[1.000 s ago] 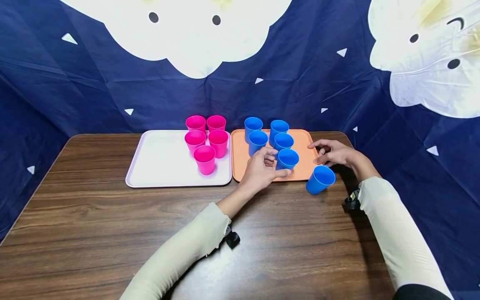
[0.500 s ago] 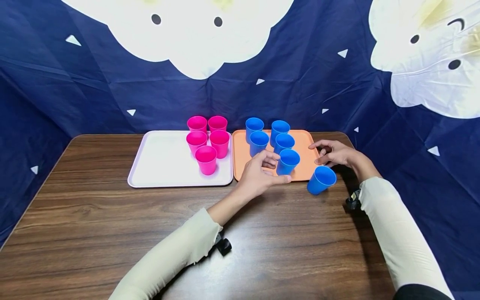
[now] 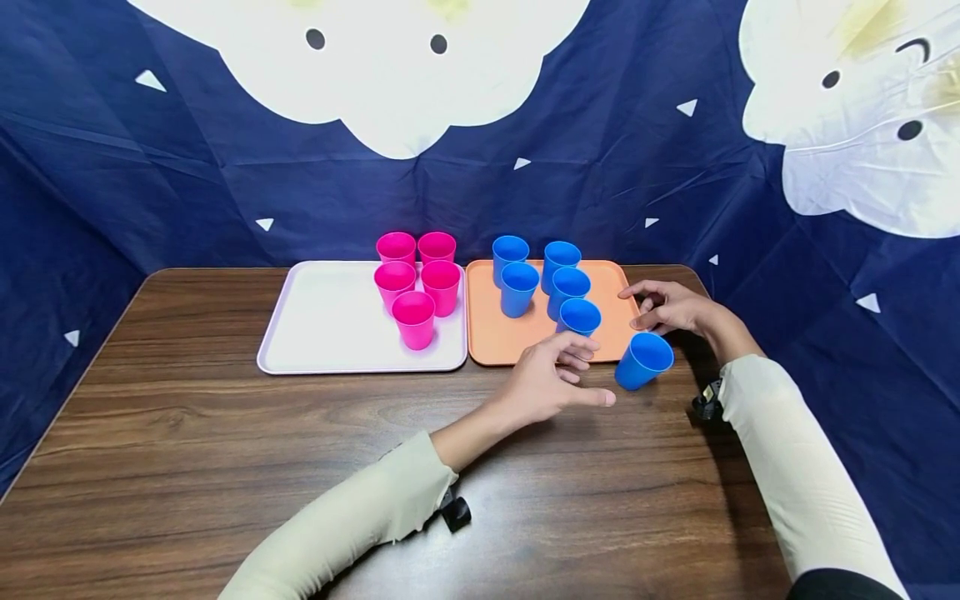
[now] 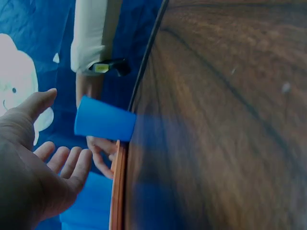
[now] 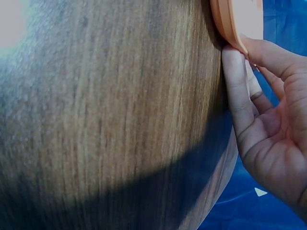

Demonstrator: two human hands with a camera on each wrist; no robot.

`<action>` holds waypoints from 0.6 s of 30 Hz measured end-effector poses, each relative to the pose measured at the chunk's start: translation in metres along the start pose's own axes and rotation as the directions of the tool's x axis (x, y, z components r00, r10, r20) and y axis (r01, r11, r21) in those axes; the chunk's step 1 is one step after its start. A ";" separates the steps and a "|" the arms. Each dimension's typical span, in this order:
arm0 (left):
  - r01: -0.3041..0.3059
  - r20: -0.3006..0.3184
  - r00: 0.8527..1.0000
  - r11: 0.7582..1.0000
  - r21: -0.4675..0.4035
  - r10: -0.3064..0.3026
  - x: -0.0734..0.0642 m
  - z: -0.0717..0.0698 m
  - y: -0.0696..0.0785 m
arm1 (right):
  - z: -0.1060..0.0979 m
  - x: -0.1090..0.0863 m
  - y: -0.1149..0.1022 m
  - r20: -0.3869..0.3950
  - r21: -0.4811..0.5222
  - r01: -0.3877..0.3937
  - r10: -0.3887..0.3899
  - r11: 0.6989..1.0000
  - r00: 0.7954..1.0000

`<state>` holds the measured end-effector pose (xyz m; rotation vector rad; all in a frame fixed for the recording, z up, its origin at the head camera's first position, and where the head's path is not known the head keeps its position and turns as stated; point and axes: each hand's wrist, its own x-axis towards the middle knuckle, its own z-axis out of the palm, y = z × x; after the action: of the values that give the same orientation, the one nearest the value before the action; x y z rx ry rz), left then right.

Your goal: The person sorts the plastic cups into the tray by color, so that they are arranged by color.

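Note:
My left hand reaches over the front edge of the orange tray, fingers spread and nothing in its grasp. Just right of its thumb, a blue cup stands on the table; the left wrist view shows this blue cup beyond the fingertips. On the orange tray are several upright blue cups, the front one partly hidden by the left fingers. At the tray's right side my right hand pinches the rim; the right wrist view has thumb and fingers at the tray corner.
Left of the orange tray lies a white tray with several pink cups on its right part. Both trays rest near the back edge of the wooden table. A dark blue cloth hangs behind.
My left hand has let go of the front blue cup on the orange tray and moved right and toward the table's front. The right hand stays at the tray rim.

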<state>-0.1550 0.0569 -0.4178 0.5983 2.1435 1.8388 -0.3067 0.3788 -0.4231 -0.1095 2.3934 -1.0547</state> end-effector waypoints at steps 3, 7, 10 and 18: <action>0.009 0.027 1.000 1.000 0.018 -0.009 0.001 0.008 -0.001 | 0.000 0.000 0.001 -0.004 -0.006 0.004 -0.004 1.000 1.000; 0.031 0.046 0.998 0.998 0.049 -0.034 0.005 0.017 -0.003 | 0.000 -0.001 0.000 -0.009 -0.013 0.008 -0.008 1.000 1.000; 0.058 0.050 0.997 0.995 0.087 -0.063 0.009 0.024 -0.002 | 0.000 -0.002 -0.001 -0.011 -0.013 0.007 -0.007 1.000 1.000; 0.135 0.036 0.989 0.975 0.178 -0.143 0.020 0.043 -0.005 | 0.000 -0.002 -0.001 -0.015 -0.021 0.009 -0.009 1.000 1.000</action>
<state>-0.1540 0.1033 -0.4285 0.5087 2.2680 1.5602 -0.3052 0.3790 -0.4214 -0.1204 2.4204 -1.0381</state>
